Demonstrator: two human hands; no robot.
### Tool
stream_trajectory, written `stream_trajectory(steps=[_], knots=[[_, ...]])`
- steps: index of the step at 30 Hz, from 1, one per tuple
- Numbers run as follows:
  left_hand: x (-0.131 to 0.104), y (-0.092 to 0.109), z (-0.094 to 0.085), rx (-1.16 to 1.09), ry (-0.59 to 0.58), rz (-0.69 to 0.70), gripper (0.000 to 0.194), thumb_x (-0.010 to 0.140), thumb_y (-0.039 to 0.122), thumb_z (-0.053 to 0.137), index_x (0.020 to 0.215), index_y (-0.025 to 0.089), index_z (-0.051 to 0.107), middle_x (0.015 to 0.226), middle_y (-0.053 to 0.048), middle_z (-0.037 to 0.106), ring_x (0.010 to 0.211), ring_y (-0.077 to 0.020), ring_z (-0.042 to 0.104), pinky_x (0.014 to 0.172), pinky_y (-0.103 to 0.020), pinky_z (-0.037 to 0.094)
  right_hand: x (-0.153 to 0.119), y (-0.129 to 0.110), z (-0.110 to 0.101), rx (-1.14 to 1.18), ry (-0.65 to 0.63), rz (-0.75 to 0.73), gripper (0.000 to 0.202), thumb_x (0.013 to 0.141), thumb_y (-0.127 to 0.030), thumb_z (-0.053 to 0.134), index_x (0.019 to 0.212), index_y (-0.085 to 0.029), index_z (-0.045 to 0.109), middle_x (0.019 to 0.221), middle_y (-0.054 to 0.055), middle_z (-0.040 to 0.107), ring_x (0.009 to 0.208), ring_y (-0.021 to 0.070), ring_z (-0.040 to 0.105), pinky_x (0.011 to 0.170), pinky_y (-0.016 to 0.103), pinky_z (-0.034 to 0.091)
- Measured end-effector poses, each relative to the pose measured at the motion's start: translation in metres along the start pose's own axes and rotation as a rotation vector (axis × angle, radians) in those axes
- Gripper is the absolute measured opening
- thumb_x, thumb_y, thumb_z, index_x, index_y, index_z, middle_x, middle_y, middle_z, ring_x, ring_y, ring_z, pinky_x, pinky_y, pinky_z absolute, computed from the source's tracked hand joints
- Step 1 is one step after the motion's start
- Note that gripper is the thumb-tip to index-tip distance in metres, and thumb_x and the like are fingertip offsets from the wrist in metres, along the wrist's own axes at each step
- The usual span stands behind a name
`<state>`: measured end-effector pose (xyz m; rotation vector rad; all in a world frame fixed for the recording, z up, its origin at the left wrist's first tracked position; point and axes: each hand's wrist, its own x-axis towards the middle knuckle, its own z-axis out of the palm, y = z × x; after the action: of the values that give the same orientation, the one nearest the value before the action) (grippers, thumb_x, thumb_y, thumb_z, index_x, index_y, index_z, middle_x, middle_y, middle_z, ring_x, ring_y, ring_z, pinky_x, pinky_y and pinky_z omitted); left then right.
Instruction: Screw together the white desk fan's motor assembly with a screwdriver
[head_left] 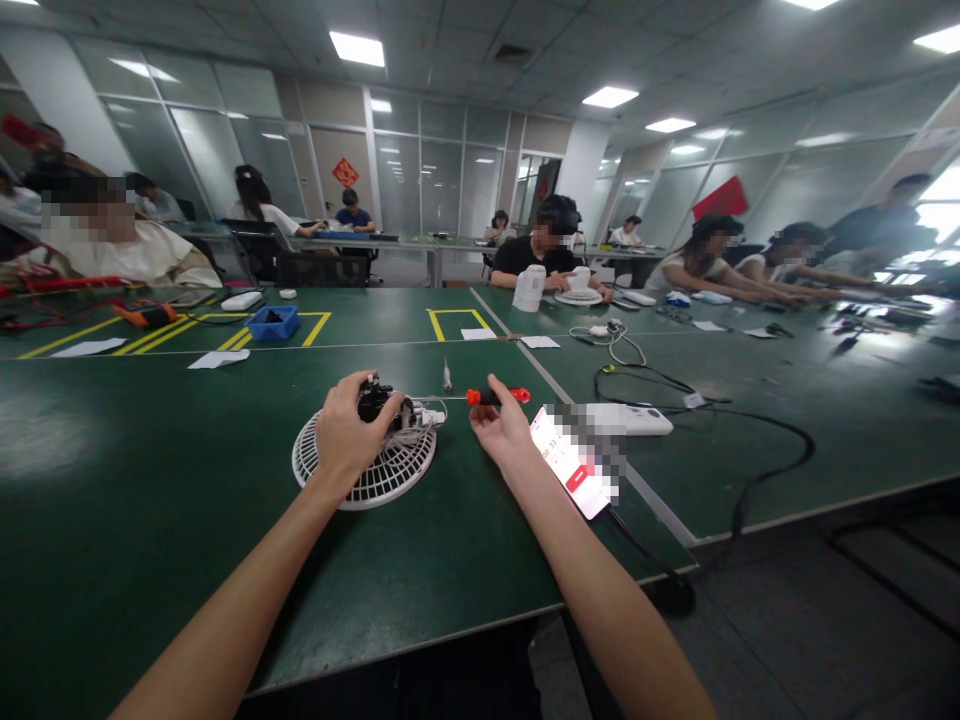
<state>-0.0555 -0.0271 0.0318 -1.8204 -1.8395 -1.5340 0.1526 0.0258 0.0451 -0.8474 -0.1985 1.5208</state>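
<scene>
A white round fan grille (390,478) lies on the green table (360,590), with a black motor unit (381,400) and white wires on top of it. My left hand (351,428) is wrapped round the motor unit. In my right hand (504,425) is a red and black screwdriver (487,397), held between thumb and fingers. Its thin shaft points left and reaches toward the white part beside the motor; whether the tip touches is too small to tell.
A lit phone (559,460) lies by my right forearm, near a white power strip (637,419) with black cables. Beyond are a small pointed tool (448,375), a blue bin (272,323) and papers. Several people sit around the tables.
</scene>
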Motion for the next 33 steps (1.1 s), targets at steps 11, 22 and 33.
stream_trajectory(steps=[11,22,33], knots=[[0.0,0.0,0.0,0.015,-0.014,0.03,0.055,0.085,0.055,0.067,0.126,0.019,0.063,0.124,-0.013,0.07,0.113,-0.0311,0.066,0.1,-0.046,0.053,0.008,0.003,-0.002,0.031,-0.035,-0.062,0.029,0.081,-0.021,0.084,0.074,-0.022,0.056,0.068,-0.004,0.062,0.059,0.0093,0.065,0.057,0.018,0.06],[-0.001,-0.004,0.001,0.029,-0.021,0.048,0.056,0.083,0.05,0.068,0.129,0.019,0.062,0.124,-0.013,0.069,0.113,-0.031,0.066,0.1,-0.046,0.053,-0.004,0.003,0.002,0.062,0.027,-0.086,0.022,0.083,-0.003,0.075,0.083,-0.019,0.059,0.073,-0.002,0.07,0.066,0.0087,0.07,0.066,0.017,0.061],[-0.001,0.0,0.0,-0.002,-0.01,0.023,0.058,0.082,0.056,0.069,0.126,0.019,0.064,0.124,-0.012,0.071,0.113,-0.0311,0.066,0.1,-0.045,0.053,-0.01,0.004,0.004,0.033,-0.009,-0.061,0.026,0.08,-0.005,0.081,0.079,-0.019,0.059,0.066,-0.003,0.07,0.061,0.0105,0.07,0.062,0.018,0.06]])
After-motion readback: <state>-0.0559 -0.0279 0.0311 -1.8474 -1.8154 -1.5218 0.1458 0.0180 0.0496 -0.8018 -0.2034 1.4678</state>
